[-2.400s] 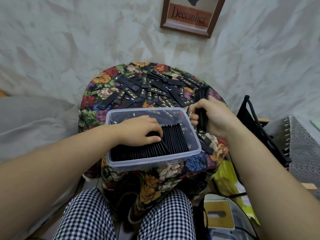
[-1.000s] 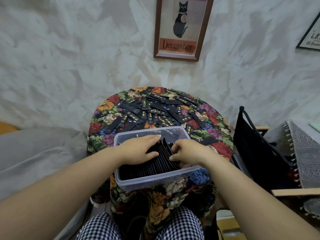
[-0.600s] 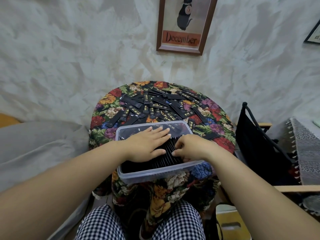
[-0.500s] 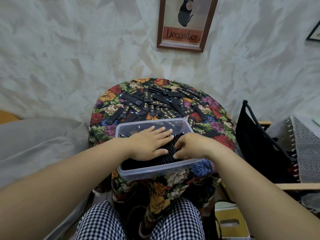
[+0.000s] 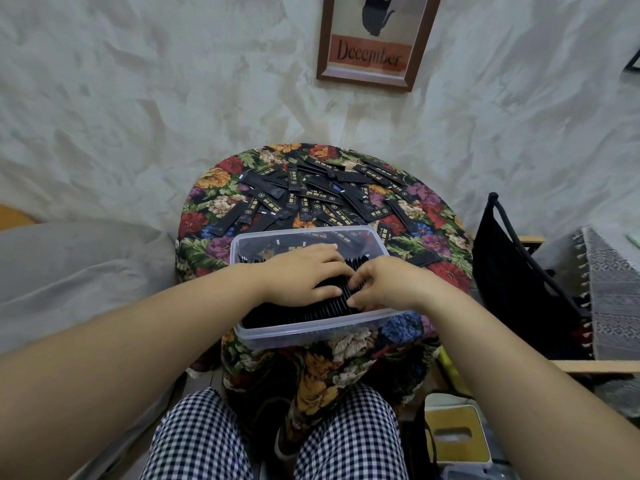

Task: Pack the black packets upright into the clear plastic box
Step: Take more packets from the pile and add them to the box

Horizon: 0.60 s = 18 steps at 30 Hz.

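Evidently the row was being settled: the left hand (image 5: 304, 271) lay flat on upright black packets (image 5: 304, 315) in the clear plastic box (image 5: 311, 336) at the table (image 5: 207, 188) near edge. The right hand (image 5: 388, 282) curled on them, pinch unclear. Next probably: fetch loose packets (image 5: 311, 199) behind.

Left forearm (image 5: 156, 334) and right forearm (image 5: 502, 341) angle in toward the middle. Left hand (image 5: 304, 271) lies palm down, fingers straight. Right hand (image 5: 391, 285) has fingers curled under, tips right beside the left's. Can't tell if it's pinching anything.

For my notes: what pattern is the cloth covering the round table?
The tablecloth is a multicoloured floral print on a dark ground, shown best in the head view.
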Available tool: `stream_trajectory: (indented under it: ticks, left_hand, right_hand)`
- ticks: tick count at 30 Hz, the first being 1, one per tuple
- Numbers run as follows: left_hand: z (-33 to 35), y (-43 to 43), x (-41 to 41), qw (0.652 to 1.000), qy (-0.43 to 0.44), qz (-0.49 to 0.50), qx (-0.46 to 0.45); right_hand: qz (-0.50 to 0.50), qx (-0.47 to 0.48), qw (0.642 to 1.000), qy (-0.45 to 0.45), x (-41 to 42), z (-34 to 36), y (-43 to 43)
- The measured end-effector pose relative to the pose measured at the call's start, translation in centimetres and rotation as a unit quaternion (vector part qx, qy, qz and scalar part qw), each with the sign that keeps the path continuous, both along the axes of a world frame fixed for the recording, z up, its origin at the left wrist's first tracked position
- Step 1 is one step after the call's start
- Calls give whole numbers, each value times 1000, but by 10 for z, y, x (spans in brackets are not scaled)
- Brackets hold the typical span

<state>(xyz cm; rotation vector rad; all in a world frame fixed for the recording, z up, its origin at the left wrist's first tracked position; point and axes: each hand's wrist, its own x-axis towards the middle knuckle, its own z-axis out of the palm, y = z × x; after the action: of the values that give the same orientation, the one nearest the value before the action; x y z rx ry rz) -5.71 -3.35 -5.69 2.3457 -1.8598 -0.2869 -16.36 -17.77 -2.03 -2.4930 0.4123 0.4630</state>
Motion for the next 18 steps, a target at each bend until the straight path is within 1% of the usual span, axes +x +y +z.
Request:
stream_trajectory:
  ticks: [2,3,5,7,10,12,15,18]
  left_hand:
    - [-1,0,1,1000,-5,-2,-6]
    - [-1,0,1,1000,-6,-1,-4]
    - [-3,0,3,1000,-6,2,1]
    - [-4,0,4,1000,-3,1,1]
    - [-4,2,4,1000,5,-1,3]
    - [-4,3,4,1000,8,0,3]
    - [-4,4,4,1000,14,2,5]
    - [-3,5,4,1000,17,5,4]
  right_hand:
    - [7,-22,1000,-1,-2,3,1]
    - [3,-14,1000,-5,-2,4,0]
    - [-35,48,998,-25,-5,9,-5]
    - [-82,104,989,-71,-11,16,-16]
    - [-149,146,966,-152,-18,21,-43]
    - [-200,171,945,-195,-15,15,-61]
    - [-249,167,926,-232,3,-2,-86]
    - [-250,130,929,-241,34,-17,-102]
